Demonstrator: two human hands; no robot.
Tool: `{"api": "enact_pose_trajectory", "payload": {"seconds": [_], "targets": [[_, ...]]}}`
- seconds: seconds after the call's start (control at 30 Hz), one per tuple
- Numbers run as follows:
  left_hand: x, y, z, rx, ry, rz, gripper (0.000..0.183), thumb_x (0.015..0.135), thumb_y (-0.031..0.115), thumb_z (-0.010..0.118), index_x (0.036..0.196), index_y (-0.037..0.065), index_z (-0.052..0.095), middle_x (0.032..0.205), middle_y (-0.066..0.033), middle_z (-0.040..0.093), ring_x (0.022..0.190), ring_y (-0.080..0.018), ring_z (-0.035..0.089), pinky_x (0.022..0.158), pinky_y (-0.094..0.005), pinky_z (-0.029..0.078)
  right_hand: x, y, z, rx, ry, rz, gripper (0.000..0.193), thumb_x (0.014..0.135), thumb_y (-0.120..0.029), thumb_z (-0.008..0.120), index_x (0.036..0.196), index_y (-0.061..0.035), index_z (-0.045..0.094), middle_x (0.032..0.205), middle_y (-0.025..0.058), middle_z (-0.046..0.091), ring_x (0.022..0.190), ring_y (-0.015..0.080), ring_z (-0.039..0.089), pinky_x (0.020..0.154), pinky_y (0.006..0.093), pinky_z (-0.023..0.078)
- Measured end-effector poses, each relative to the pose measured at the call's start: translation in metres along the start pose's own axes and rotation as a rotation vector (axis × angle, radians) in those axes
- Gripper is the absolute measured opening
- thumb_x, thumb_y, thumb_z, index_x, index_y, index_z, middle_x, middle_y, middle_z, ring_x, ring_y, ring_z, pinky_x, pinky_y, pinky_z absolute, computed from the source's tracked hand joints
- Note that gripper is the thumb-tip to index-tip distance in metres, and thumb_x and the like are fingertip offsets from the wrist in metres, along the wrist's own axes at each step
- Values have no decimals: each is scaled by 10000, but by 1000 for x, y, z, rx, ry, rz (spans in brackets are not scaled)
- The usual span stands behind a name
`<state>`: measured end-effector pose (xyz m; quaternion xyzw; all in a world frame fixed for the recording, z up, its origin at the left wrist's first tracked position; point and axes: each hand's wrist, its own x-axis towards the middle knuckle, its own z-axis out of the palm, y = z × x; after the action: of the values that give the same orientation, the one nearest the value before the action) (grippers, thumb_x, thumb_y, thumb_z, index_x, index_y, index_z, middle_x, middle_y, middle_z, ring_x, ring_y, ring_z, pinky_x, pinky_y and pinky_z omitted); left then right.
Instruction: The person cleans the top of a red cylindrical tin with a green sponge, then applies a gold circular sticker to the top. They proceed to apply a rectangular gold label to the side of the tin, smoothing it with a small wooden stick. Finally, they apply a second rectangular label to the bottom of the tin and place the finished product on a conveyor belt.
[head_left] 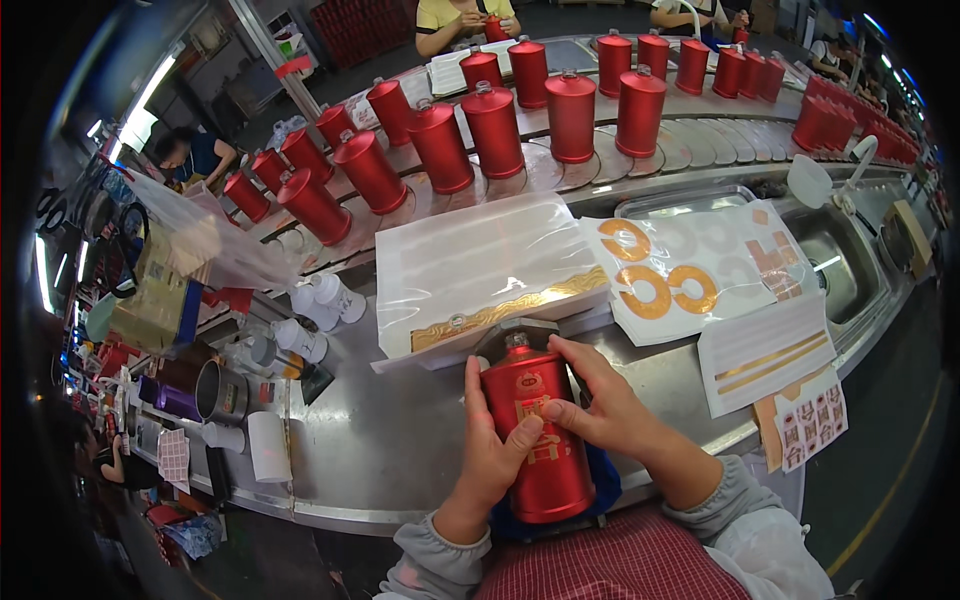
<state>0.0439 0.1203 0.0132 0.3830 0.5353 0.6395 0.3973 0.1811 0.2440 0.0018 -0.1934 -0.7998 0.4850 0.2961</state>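
- Red bottle (560,485), a cylinder with metallic satin skin, rounded shoulders and a short narrow neck, sits between both hands at the bench's near edge, neck toward the far side, base toward the wearer; gold lettering and an emblem decorate its front.
- Left hand (495,450) curves partway closed along the left side, thumb on the front, holding it.
- Right hand (608,400) holds the right side, fingers bent at the shoulder and thumb pressed near the gold lettering.
- Bench (360,440) is smooth, scuffed grey metal.
- White sheets (470,255), glossy and flat, lie just beyond the bottle, with a wavy gold strip (540,300) along their near edge.
- Decal sheet (720,225) to the right carries shiny gold rings; nearer lies a striped sheet (750,348) with straight gold bands.
- Conveyor (690,145) at the far side has overlapping curved plates and bears standing red bottles (572,115).
- Metal basin (838,265) on the right has smooth walls.
- Steel cup (222,390) on the left is round; its contents cannot be made out.
- White bottles (338,298), plastic-looking, cluster beyond it.
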Motion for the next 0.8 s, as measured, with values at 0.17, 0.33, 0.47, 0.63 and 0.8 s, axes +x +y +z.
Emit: {"api": "enact_pose_trajectory", "payload": {"seconds": [0.17, 0.33, 0.47, 0.63, 0.8], "targets": [[-1, -9, -4, 48, -3, 28, 1028, 894, 306, 686, 1494, -55, -67, 1468, -221, 292, 1310, -250, 405, 1088, -360, 345, -2, 1, 0, -12, 11, -8, 719, 913, -370, 639, 1436, 33, 352, 1388, 237, 438, 1297, 335, 440, 1086, 398, 343], [-9, -4, -2, -128, -7, 5, 945, 947, 413, 591, 1510, -33, -23, 1481, -187, 289, 1326, -234, 378, 1096, -352, 325, -8, 4, 0, 131, 40, 68, 744, 945, -414, 575, 1439, 74, 310, 1387, 284, 439, 1285, 375, 452, 1079, 410, 351], [-21, -11, -2, -252, -21, -118, 791, 988, 386, 521, 1517, 2, 75, 1464, -138, 340, 1312, -212, 397, 1094, -348, 327, -19, 9, -3, 223, -93, 182, 764, 981, -477, 474, 1459, 78, 256, 1379, 304, 450, 1292, 375, 459, 1077, 399, 350], [-28, 10, 1, -346, -45, -282, 719, 988, 353, 526, 1501, 20, 147, 1423, -123, 399, 1297, -203, 419, 1091, -366, 336, -27, -9, -8, 249, -184, 125, 788, 983, -477, 462, 1469, 89, 207, 1382, 312, 442, 1304, 387, 441, 1074, 406, 346], [-38, 15, 4, -245, -126, -85, 911, 888, 487, 640, 1494, 15, 149, 1429, -144, 384, 1319, -230, 404, 1094, -378, 338, -46, -21, -10, 94, -128, -35, 894, 923, -471, 578, 1477, 95, 165, 1384, 303, 419, 1279, 391, 430, 1073, 429, 334]]}}
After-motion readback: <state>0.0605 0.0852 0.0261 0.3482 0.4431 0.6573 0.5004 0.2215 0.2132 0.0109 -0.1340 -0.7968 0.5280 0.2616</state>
